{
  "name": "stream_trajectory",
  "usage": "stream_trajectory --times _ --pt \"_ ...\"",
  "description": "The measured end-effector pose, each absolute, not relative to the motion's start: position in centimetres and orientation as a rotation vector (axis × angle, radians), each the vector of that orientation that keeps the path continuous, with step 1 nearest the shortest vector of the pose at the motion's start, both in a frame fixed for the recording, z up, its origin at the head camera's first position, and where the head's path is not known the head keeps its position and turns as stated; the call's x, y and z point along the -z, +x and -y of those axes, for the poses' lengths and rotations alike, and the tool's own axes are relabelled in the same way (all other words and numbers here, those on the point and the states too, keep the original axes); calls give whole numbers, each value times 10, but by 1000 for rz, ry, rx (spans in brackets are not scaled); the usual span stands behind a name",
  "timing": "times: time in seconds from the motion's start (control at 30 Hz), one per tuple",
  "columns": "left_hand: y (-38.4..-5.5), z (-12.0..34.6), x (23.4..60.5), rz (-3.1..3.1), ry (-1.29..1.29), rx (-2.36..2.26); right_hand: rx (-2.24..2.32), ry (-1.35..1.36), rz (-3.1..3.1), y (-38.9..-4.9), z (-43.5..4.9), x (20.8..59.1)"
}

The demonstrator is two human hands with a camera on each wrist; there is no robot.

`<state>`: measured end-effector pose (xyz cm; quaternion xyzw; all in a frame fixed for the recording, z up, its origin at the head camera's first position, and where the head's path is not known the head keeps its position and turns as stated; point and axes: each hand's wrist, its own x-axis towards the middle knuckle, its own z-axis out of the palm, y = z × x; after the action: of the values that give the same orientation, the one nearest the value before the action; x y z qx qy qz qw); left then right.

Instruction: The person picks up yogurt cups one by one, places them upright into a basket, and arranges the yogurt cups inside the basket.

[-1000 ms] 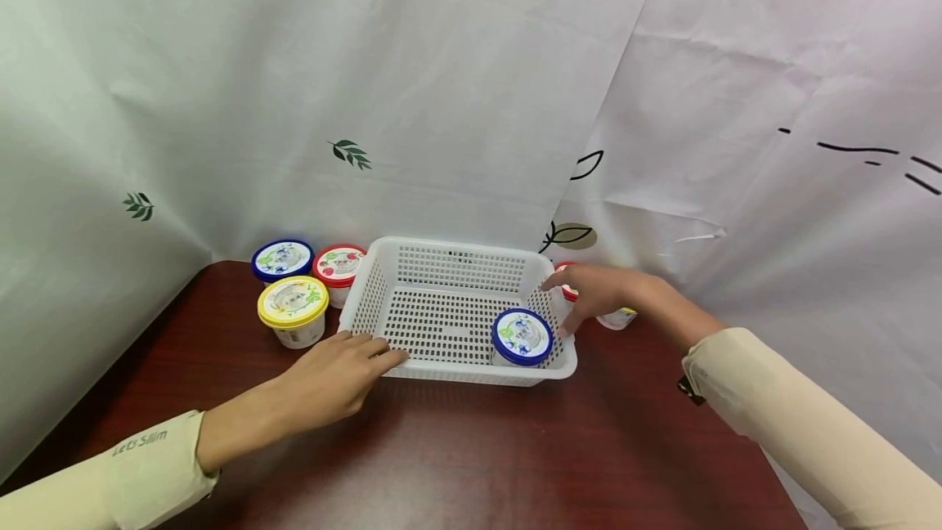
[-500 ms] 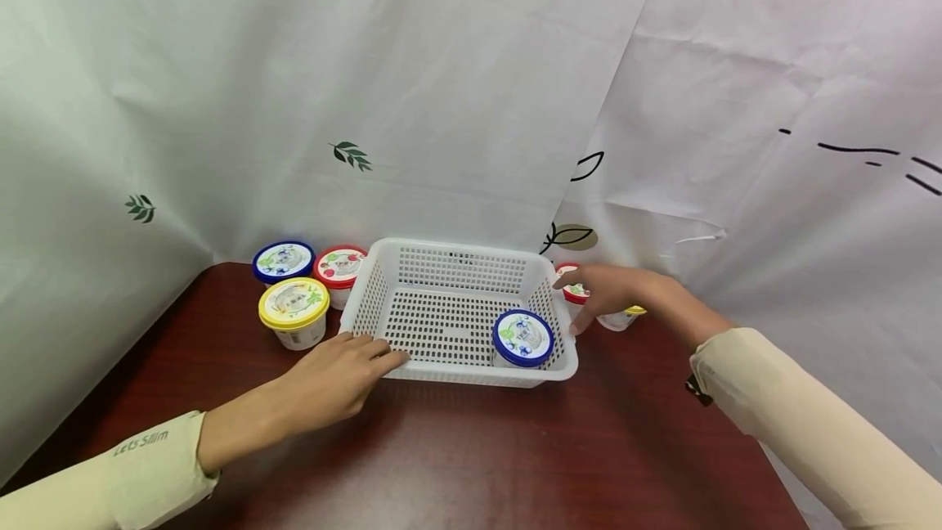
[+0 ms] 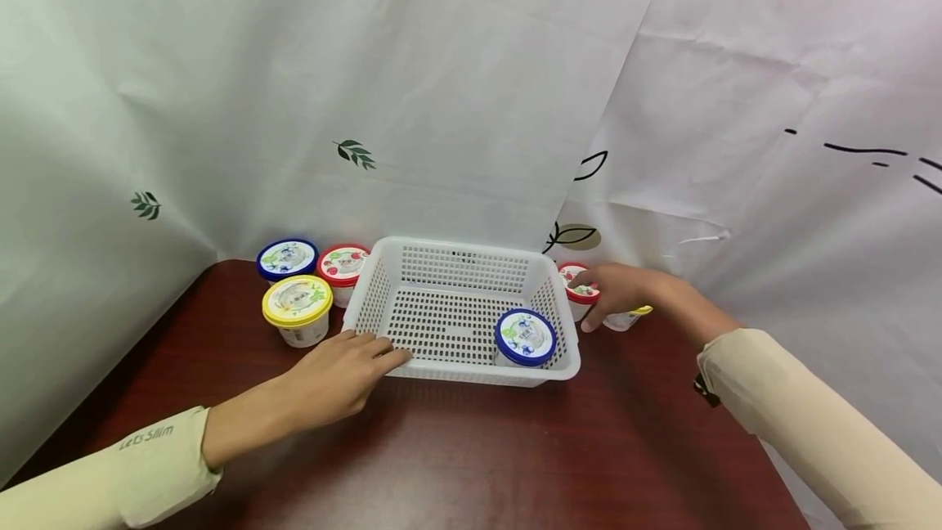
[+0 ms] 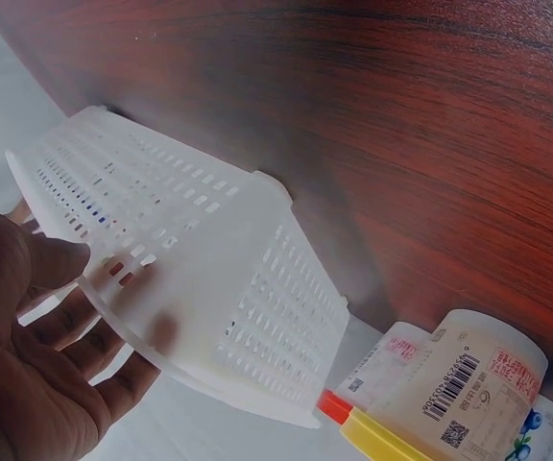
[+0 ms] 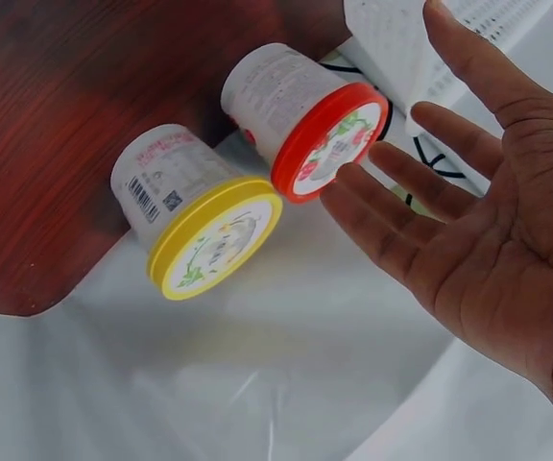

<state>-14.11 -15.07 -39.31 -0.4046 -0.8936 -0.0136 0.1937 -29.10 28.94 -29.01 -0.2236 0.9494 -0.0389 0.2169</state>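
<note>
The left hand (image 3: 334, 379) grips the near-left rim of the white basket (image 3: 474, 372), a blue-lidded tub (image 3: 526, 338) inside its right end. The right hand (image 3: 620, 289) — fingers loose, holding nothing — hovers by a red-lidded tub (image 5: 286, 110) outside; I'd guess a reach, calling for a grasp next.

Right hand (image 3: 621, 288): has moved off the right rim of the white perforated plastic basket (image 3: 471, 372), its thumb now outside.
Round white red-lidded tub (image 5: 305, 125): shows more of its lid, earlier mostly covered.
</note>
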Motion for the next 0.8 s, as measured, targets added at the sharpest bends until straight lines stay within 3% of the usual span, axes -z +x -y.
stream_trajectory --times 0.8 --pt "-139 149 394 2495 -1125 30 84 -555 -2672 -301 -325 298"
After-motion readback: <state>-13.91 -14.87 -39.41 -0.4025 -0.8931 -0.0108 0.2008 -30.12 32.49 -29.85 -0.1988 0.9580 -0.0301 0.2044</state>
